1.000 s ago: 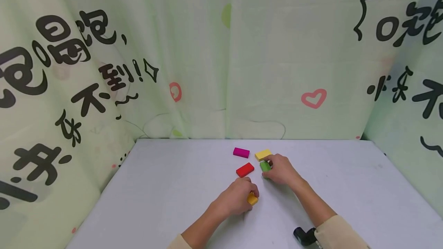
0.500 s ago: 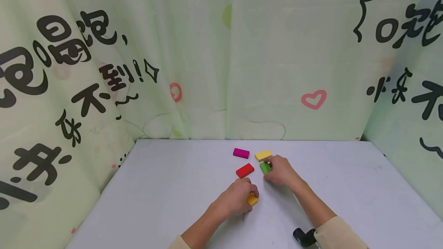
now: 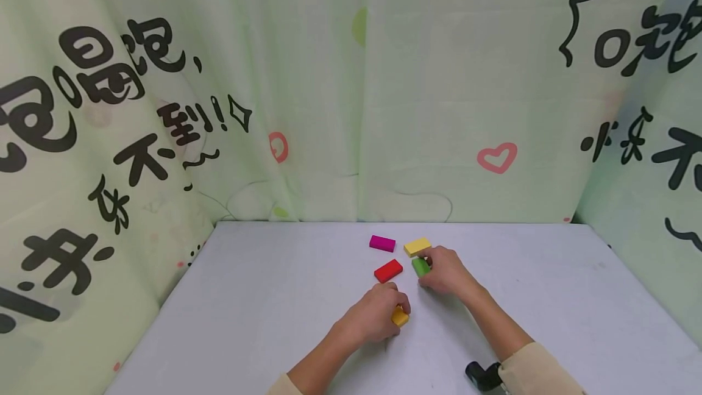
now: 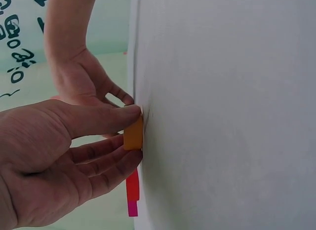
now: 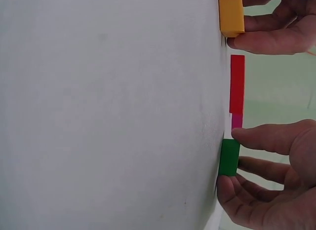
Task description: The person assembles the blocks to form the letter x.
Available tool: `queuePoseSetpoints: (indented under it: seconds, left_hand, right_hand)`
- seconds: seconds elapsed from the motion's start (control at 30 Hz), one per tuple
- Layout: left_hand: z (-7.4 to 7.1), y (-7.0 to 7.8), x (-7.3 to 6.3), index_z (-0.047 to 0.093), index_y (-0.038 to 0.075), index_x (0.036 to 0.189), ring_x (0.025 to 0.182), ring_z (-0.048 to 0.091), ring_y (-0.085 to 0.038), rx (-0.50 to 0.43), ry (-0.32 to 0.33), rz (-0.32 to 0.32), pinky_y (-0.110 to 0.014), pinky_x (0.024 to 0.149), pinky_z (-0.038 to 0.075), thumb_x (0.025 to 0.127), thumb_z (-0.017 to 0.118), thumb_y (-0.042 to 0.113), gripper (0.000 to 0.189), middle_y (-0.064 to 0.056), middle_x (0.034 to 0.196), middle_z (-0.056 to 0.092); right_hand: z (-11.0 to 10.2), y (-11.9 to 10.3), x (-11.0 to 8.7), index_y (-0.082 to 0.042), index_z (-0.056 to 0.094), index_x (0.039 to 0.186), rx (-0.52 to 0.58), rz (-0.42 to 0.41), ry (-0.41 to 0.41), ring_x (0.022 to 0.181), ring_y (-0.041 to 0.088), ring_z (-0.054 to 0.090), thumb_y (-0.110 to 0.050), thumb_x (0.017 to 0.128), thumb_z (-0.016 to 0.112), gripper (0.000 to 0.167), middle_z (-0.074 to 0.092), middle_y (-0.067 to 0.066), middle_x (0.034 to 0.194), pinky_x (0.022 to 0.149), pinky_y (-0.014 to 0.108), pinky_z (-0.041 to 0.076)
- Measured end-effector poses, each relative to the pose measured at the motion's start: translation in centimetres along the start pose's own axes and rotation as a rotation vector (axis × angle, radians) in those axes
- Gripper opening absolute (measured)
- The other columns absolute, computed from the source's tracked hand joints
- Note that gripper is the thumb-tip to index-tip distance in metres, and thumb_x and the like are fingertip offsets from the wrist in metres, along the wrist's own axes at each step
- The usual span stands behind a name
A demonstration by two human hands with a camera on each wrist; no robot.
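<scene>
In the head view, my left hand [image 3: 374,313] holds an orange-yellow block [image 3: 400,316] low at the white table. Thumb and fingers press its opposite ends in the left wrist view, where the block [image 4: 133,134] stands close against the tabletop. Farther forward and to the right, my right hand [image 3: 446,270] pinches a green block [image 3: 420,267] by its ends; the right wrist view shows this green block [image 5: 229,157] between thumb and fingers. A red block [image 3: 388,270] lies just beyond my left hand. A lighter yellow block [image 3: 417,246] lies right at my right fingertips.
A magenta block [image 3: 382,243] lies behind the red one. The white table [image 3: 263,316] ends at a pale printed curtain [image 3: 417,108] at the back and sides. A black device [image 3: 482,377] sits by the right sleeve [image 3: 540,367].
The near fingertip of my right hand has shifted very slightly at the green block. Both hands and all the blocks otherwise keep their places.
</scene>
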State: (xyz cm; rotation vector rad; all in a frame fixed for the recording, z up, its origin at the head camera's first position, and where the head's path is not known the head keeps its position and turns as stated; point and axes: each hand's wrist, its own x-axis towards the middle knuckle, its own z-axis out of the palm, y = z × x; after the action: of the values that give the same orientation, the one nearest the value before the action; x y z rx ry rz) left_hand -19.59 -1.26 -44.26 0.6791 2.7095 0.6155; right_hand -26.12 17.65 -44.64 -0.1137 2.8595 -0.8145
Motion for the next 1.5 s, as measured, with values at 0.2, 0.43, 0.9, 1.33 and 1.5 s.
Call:
queuePoseSetpoints:
  seconds: [0.2,0.43,0.9,1.33,1.5]
  left_hand:
    - [0.0,-0.1,0.0,0.078,0.018,0.106,0.091,0.052,-0.004,-0.005,0.001,0.0,-0.015,0.079,0.053,0.08,0.09,0.011,0.03,0.008,0.097,0.062]
    - [0.0,-0.2,-0.2,0.078,0.021,0.115,0.093,0.053,-0.004,-0.011,-0.014,-0.015,-0.017,0.079,0.055,0.081,0.09,0.013,0.037,0.008,0.101,0.063]
    - [-0.6,-1.1,-2.2,0.07,0.033,0.134,0.123,0.06,-0.011,0.209,-0.044,0.054,-0.031,0.098,0.057,0.087,0.086,0.028,0.049,0.011,0.138,0.064]
    - [-0.5,-1.2,-4.1,0.048,0.036,0.156,0.15,0.045,-0.019,0.278,-0.202,0.125,-0.05,0.117,0.044,0.094,0.077,0.043,0.069,0.018,0.165,0.039]
    - [-0.4,-1.5,-4.5,0.041,0.038,0.16,0.15,0.046,-0.021,0.297,-0.22,0.117,-0.051,0.117,0.044,0.095,0.075,0.045,0.074,0.02,0.167,0.033]
  right_hand:
    - [0.0,0.0,0.0,0.003,0.064,0.136,0.001,0.008,-0.001,0.103,0.031,0.059,-0.008,0.085,0.081,0.054,0.067,0.02,0.117,0.095,0.052,0.056]
    - [0.0,-0.1,-0.1,0.003,0.064,0.136,0.004,0.02,0.003,0.104,0.031,0.059,-0.009,0.086,0.081,0.054,0.067,0.019,0.117,0.096,0.051,0.056]
    - [0.1,0.1,0.2,0.002,0.064,0.136,0.02,0.027,0.01,0.105,0.031,0.059,-0.008,0.086,0.08,0.054,0.066,0.019,0.119,0.096,0.051,0.056]
    - [0.1,0.1,-0.2,0.002,0.063,0.138,0.023,0.038,0.014,0.105,0.031,0.058,-0.009,0.086,0.08,0.055,0.065,0.019,0.12,0.096,0.051,0.057]
    - [0.0,-0.1,-0.4,0.002,0.063,0.138,0.035,0.027,0.015,0.104,0.03,0.058,-0.008,0.086,0.079,0.055,0.066,0.019,0.12,0.094,0.05,0.057]
